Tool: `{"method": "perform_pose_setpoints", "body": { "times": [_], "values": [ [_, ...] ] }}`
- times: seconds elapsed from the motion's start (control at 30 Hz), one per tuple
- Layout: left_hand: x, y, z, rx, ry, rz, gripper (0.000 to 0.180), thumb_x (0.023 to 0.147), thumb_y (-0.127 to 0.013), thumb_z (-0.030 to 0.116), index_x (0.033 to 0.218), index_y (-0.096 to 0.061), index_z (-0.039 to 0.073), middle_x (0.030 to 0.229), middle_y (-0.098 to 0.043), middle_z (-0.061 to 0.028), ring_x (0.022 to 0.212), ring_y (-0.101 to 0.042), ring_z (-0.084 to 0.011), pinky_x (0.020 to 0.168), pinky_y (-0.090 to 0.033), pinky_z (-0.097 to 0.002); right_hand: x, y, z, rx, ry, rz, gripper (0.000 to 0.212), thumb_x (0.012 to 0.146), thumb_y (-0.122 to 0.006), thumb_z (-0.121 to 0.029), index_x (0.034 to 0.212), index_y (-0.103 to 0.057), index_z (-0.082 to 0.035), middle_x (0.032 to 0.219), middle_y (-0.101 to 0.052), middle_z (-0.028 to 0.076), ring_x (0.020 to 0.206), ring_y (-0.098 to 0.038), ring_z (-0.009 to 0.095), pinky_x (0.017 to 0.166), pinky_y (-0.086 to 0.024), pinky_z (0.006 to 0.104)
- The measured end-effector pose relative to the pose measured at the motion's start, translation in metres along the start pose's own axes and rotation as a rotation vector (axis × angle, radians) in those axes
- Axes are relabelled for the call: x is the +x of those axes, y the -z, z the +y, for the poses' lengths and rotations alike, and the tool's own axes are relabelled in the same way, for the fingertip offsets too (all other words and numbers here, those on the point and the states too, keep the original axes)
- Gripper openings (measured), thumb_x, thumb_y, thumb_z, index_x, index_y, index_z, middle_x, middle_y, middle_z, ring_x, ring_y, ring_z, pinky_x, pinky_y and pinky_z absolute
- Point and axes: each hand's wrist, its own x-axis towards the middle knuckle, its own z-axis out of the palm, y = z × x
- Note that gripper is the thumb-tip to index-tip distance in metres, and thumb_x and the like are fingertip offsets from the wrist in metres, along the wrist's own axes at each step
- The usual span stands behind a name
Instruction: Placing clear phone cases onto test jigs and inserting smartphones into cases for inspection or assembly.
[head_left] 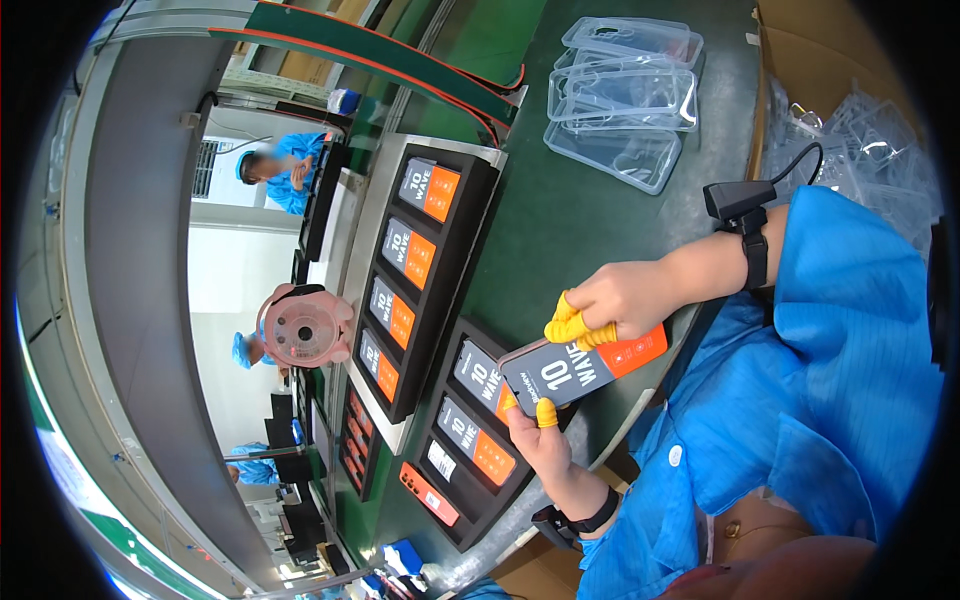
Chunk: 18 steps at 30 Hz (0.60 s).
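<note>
- Both of my hands hold one flat grey-and-orange rectangular card package (pixel 585 367), above the near edge of the dark green table (pixel 580 215).
- My right hand (pixel 620 298) closes on the upper long edge of the package, with the yellow rubber finger cots (pixel 572 328) pressing on its face.
- My left hand (pixel 535 432) pinches the lower left corner from below, thumb on the front.
- Its long axis runs from lower left to upper right, the orange end toward my right side.
- Just left of the package lies the near black foam tray (pixel 452 505), already carrying similar packages; my left hand is the nearer one to it.
- A second, longer black tray (pixel 462 230) lies farther away on my left side, well apart from my grip.
</note>
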Motion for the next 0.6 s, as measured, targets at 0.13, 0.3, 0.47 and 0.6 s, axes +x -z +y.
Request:
{"method": "perform_pose_setpoints", "body": {
  "times": [0.13,0.3,0.47,0.6],
  "values": [
    [0.007,0.012,0.005,0.015,-0.031,0.007,0.039,0.081,-0.051,0.008,0.115,-0.033,-0.002,0.102,-0.05,-0.0092,0.087,-0.052,-0.0138,0.073,-0.043,-0.0236,0.017,-0.001,0.007,0.254,0.011,0.104,0.028,0.069,-0.062,-0.008,0.093,-0.052,0.002,0.088,-0.054,0.012,0.078,-0.055,0.024,0.065,-0.047,0.0284],
    [0.002,0.006,0.001,-0.046,-0.013,-0.003,0.039,0.081,-0.051,0.008,0.115,-0.033,-0.002,0.101,-0.051,-0.0086,0.085,-0.052,-0.013,0.073,-0.041,-0.0227,0.006,0.011,0.003,0.436,-0.366,-0.04,0.031,0.072,-0.062,-0.014,0.098,-0.051,0.0,0.089,-0.056,0.011,0.08,-0.056,0.019,0.069,-0.046,0.0273],
    [0.003,0.007,0.0,-0.047,-0.011,0.002,0.039,0.081,-0.052,0.009,0.114,-0.034,-0.001,0.101,-0.051,-0.0084,0.085,-0.052,-0.0133,0.074,-0.041,-0.0232,0.003,0.007,0.004,0.418,-0.232,0.003,0.023,0.072,-0.06,-0.006,0.093,-0.054,0.001,0.087,-0.057,0.011,0.077,-0.056,0.019,0.067,-0.046,0.0268],
    [0.002,0.009,-0.001,-0.047,-0.025,0.02,0.038,0.081,-0.051,0.009,0.114,-0.034,-0.001,0.102,-0.051,-0.0084,0.086,-0.052,-0.0137,0.074,-0.041,-0.0235,0.004,0.001,0.006,0.333,-0.072,0.123,0.017,0.069,-0.06,-0.001,0.086,-0.058,0.001,0.083,-0.056,0.012,0.072,-0.056,0.022,0.063,-0.046,0.027]
  ]
}}
